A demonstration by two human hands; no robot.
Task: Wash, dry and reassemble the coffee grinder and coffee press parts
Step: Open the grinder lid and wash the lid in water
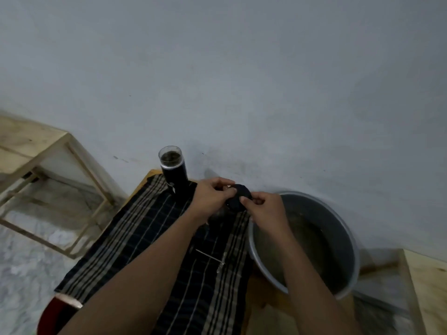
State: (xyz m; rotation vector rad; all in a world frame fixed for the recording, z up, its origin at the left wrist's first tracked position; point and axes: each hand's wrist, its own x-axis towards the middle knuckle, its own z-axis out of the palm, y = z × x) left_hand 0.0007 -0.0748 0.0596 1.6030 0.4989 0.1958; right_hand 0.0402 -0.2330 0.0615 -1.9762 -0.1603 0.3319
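Pinching black part, left hand, right hand, over plaid cloth

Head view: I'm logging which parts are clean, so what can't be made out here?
All in the head view.
Black part: left hand and right hand grip it and cover its edges; its identity is unclear.
Basin: dim inside, right forearm crosses it; contents unreadable.
Thin metal piece on the cloth: too small and blurred to identify.

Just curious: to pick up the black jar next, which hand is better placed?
Probably the left hand: the jar stands just beside it, while the right hand is nearer the basin. Both grip the cap.
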